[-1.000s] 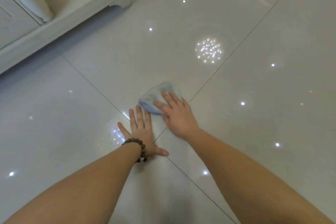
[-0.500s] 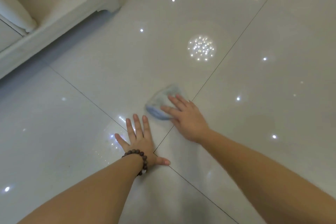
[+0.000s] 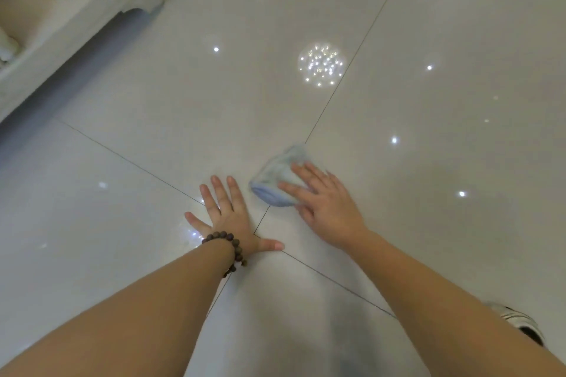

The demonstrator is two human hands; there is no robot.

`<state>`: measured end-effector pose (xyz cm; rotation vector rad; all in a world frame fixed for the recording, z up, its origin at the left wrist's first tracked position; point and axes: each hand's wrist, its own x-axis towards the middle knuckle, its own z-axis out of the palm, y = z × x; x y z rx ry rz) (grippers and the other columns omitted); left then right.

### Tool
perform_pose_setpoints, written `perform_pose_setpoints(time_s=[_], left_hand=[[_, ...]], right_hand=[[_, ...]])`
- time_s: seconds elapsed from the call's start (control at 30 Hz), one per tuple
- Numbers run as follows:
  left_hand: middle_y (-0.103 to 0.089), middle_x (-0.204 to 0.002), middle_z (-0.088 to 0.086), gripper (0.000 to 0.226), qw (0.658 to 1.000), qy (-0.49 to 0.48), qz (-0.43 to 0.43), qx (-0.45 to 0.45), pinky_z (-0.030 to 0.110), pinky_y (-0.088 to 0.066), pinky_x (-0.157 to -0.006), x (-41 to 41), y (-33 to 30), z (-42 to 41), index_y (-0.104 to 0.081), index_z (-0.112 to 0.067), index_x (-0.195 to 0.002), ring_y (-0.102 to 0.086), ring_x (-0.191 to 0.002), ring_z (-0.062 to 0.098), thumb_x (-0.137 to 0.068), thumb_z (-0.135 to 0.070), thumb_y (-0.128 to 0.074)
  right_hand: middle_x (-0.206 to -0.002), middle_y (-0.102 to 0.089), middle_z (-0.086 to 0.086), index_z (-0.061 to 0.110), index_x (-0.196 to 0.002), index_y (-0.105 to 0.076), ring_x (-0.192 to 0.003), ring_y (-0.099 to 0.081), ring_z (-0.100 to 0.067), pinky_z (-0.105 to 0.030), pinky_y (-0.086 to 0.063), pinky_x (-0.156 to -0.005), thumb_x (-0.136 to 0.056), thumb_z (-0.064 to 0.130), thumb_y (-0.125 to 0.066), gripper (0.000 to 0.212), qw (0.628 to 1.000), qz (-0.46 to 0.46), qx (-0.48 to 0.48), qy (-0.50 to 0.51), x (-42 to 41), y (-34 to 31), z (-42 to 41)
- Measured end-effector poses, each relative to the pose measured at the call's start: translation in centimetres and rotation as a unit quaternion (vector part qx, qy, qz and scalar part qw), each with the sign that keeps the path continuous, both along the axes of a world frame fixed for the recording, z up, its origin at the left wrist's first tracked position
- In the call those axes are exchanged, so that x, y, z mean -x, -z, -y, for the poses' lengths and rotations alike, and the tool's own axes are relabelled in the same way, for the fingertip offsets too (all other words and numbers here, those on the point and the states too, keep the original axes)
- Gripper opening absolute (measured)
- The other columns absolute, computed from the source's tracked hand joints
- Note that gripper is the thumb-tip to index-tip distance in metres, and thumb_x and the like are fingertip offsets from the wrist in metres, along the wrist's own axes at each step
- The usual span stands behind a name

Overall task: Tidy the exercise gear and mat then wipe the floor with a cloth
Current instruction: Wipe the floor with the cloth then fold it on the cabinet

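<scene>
Nearest the camera, two bare forearms are reaching forward and down over the glossy pale floor (image 3: 159, 95), and a white shoe (image 3: 517, 321) is showing at the lower right edge beside the right arm. The left hand (image 3: 228, 217) is lying flat on the tiles with its fingers straight and spread and the thumb stuck out to the side, grasping nothing and apparently propping the person up; a dark beaded bracelet (image 3: 228, 246) is circling that wrist, right where two grout lines are crossing. Just beyond and to the right, the right hand (image 3: 321, 202) is pressing down on the cloth (image 3: 277, 180) with straight fingers laid over its top, not curled round it, so the hand is released rather than clenched. The cloth is sitting on the floor just beside the left hand's fingertips and touching a grout line; it is looking like a small, soft, pale blue wad, folded or bunched with a thicker rolled edge on its near side, and its outline is blurring a little. Judging by this, the wiping stage is under way: no exercise gear or mat is showing anywhere in view, which suggests the tidying is already behind, though that part cannot be confirmed from here. How much floor is remaining is impossible to tell, since the tiles are shining evenly and reflecting ceiling lights. Farthest off, at the upper left, the base of a white piece of furniture (image 3: 76, 24) is standing on the floor, well apart from both hands.
</scene>
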<state>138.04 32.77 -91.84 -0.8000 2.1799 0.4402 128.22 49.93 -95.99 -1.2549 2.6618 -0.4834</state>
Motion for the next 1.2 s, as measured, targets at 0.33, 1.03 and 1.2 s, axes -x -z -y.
perform_pose_setpoints(time_s=[0.33, 1.03, 1.2], left_hand=[[0.045, -0.145, 0.012, 0.169, 1.0, 0.007, -0.019, 0.007, 0.072, 0.003, -0.104, -0.3, -0.7, -0.3, 0.044, -0.015, -0.134, 0.037, -0.136, 0.035, -0.017, -0.097, -0.046], [0.005, -0.16, 0.012, 0.105, 0.955, 0.15, -0.243, 0.082, 0.065, -0.003, -0.112, -2.6, -1.1, -8.2, -0.004, -0.013, -0.152, 0.014, -0.146, 0.028, -0.079, -0.069, -0.053], [0.015, -0.159, 0.01, 0.101, 0.897, 0.348, -0.273, 0.001, 0.061, 0.0, -0.114, -2.4, -1.6, -22.9, 0.007, -0.015, -0.152, 0.019, -0.145, 0.026, -0.083, -0.072, -0.04]], right_hand=[[-0.152, -0.035, -0.001, 0.035, -0.13, -0.052, -0.142, -0.026, -0.024, -0.047, -0.02, -0.112, -0.084, 0.031, -0.045, 0.047, 0.983, 0.038, 0.023, 0.178, -9.1, -0.5, 1.7], [-0.153, -0.029, -0.002, 0.025, -0.129, -0.049, -0.134, -0.031, -0.029, -0.04, -0.033, -0.094, -0.081, 0.022, -0.061, 0.05, 0.941, 0.039, -0.085, 0.326, -11.3, -4.6, -18.6], [-0.142, -0.046, -0.011, 0.022, -0.132, -0.053, -0.12, -0.048, -0.037, -0.045, -0.044, -0.085, -0.075, 0.026, -0.05, 0.057, 0.905, -0.033, -0.033, 0.422, -13.3, -7.5, -28.2]])
